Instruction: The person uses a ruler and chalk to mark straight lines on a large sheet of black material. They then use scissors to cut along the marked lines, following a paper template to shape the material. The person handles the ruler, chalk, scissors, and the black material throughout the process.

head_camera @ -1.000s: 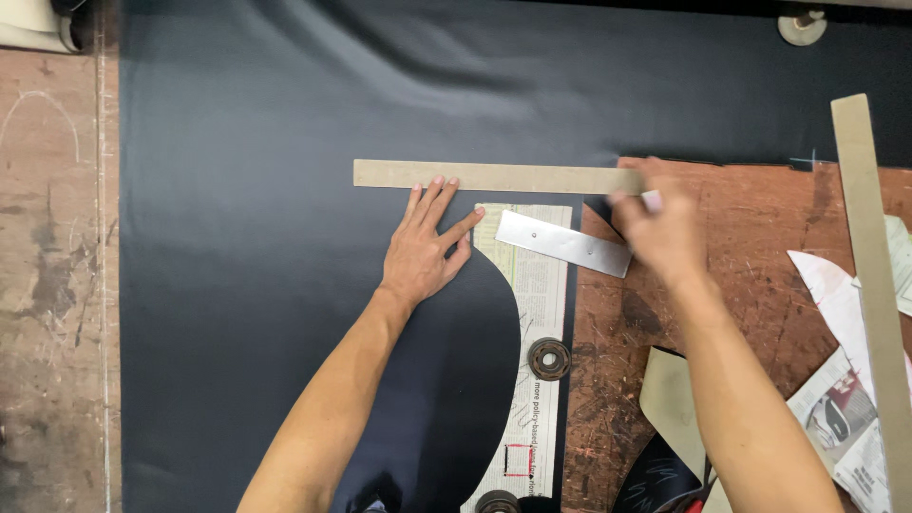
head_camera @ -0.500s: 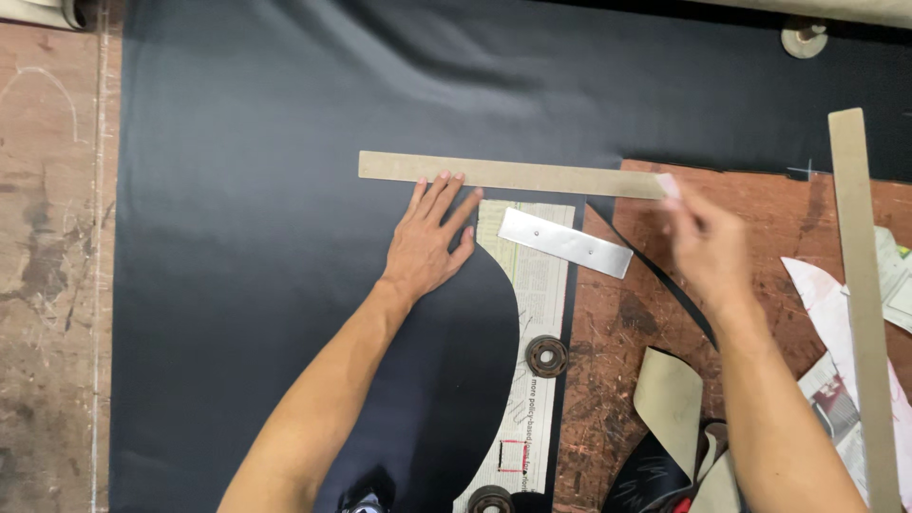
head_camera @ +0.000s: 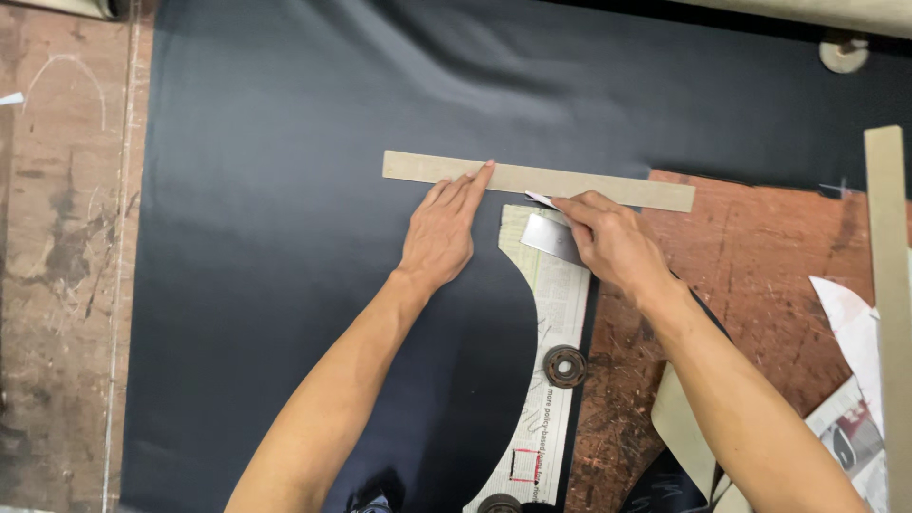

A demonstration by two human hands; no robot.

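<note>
Right hand (head_camera: 608, 242) now inward, pinching white chalk (head_camera: 541, 199); left hand (head_camera: 442, 233) flat, released, on beige strip (head_camera: 608, 185).

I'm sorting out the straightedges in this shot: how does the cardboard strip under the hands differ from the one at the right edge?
The strip under the hands lies nearly level across the dark fabric, whole length visible; the strip at the right edge runs top to bottom and is cut off by the frame. The left hand presses the first and the right hand is beside it; nothing touches the second. Both are flat, tan and narrow.
</note>
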